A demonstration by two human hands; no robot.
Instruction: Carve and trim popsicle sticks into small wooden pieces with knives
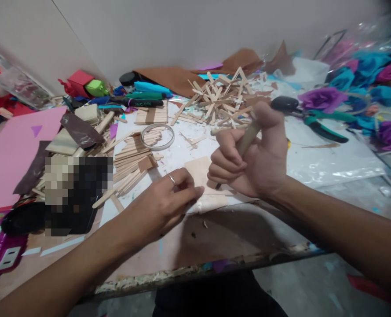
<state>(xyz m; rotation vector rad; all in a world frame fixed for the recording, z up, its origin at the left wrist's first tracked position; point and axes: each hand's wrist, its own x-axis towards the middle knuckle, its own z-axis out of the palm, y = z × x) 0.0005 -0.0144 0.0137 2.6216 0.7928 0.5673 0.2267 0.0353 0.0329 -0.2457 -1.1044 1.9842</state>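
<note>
Wooden-handled tool [249,135] gripped in closed right hand [253,165], tip at 6 o'clock on wood sheet [198,172]. Sheet pressed flat under bent, unclenched left hand [164,200] at 9 o'clock. Fingers probably best kept clear of tip.

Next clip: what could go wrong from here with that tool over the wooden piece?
1. The right hand fists a wooden-handled tool pointing down at the small wooden panel; fingertips of the left hand lie close beside it, so a slip might jab them.
2. Only the left hand steadies the panel, so it may skid under pressure.
</note>
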